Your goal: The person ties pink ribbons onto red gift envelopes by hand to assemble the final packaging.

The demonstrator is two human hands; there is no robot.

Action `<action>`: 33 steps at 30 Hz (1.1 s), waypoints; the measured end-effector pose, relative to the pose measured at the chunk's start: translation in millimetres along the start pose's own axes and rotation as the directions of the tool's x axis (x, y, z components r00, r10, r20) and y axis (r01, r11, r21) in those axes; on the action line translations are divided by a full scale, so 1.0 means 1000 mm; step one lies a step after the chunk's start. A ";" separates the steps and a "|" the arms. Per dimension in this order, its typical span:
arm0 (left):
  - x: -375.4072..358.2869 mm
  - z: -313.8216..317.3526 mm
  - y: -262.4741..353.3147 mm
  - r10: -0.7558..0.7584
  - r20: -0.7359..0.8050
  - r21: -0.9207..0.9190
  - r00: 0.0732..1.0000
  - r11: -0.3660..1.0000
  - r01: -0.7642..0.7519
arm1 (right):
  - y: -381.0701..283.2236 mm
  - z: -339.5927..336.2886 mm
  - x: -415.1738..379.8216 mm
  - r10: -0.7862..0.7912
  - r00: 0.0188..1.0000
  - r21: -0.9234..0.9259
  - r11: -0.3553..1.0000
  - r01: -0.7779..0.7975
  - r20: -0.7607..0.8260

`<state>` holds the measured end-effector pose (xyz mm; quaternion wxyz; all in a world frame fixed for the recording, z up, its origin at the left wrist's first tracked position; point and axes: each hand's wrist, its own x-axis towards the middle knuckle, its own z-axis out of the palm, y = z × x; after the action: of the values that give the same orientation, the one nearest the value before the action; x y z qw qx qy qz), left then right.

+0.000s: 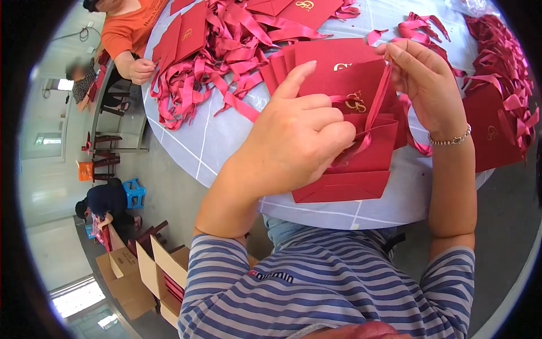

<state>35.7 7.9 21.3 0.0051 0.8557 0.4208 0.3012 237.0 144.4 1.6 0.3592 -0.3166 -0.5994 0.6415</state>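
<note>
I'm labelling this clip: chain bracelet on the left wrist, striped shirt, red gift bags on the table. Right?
The wrist is wrong: the head view shows the chain bracelet on the right wrist. The striped shirt and red gift bags on the table are correct.

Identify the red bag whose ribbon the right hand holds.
The bag beneath the left hand, nearest the person's body; only its ribbon runs up to the right hand.

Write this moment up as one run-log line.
left hand: curled at red bag | right hand: pinching raised ribbon | bag: near table edge | nearby: piled ribbons, more bags
</note>
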 end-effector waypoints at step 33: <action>-0.006 0.016 -0.009 -0.539 0.003 -0.676 0.842 0.620 0.399 | -0.045 0.004 -0.045 -0.219 0.975 -0.623 0.756 0.201 0.049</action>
<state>34.4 13.4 3.0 0.3392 0.6228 0.4963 0.5008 261.5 105.9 45.4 0.3116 -0.3570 -0.8045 0.3581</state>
